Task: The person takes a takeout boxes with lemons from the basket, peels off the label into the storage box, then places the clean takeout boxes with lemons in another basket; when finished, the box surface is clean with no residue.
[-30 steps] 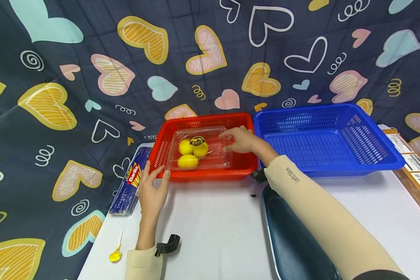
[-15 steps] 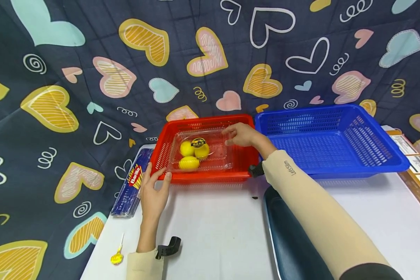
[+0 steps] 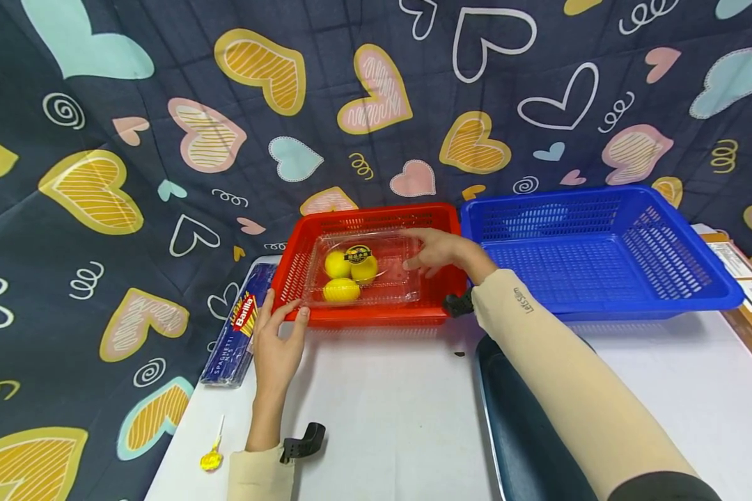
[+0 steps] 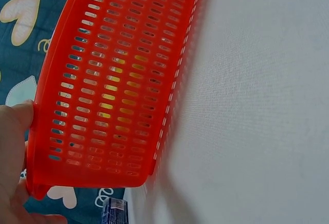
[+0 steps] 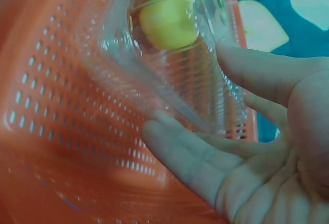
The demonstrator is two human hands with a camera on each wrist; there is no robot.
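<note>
A clear plastic clamshell box (image 3: pixel 391 278) with several yellow lemons (image 3: pixel 341 290) lies inside the red basket (image 3: pixel 376 316). My left hand (image 3: pixel 278 351) grips the basket's front-left corner; in the left wrist view, the thumb (image 4: pixel 21 115) lies on the outside of its rim. At the box's right end is my right hand (image 3: pixel 440 250). Its extended fingers (image 5: pixel 190 162) and thumb stand apart around the box's edge in the right wrist view. Whether they press on the plastic I cannot tell.
A blue basket (image 3: pixel 608 306) stands right of the red one. In front of it lies a dark tray (image 3: pixel 526 424), partly under my right arm. Spaghetti (image 3: pixel 238 334) and a yellow lollipop (image 3: pixel 212 459) lie at left. A brown-and-white box (image 3: pixel 736 268) is far right.
The right hand rises slightly off the box's right end, then comes back down over it. The left hand stays at the basket corner. The box and baskets keep their places; the view shifts a little.
</note>
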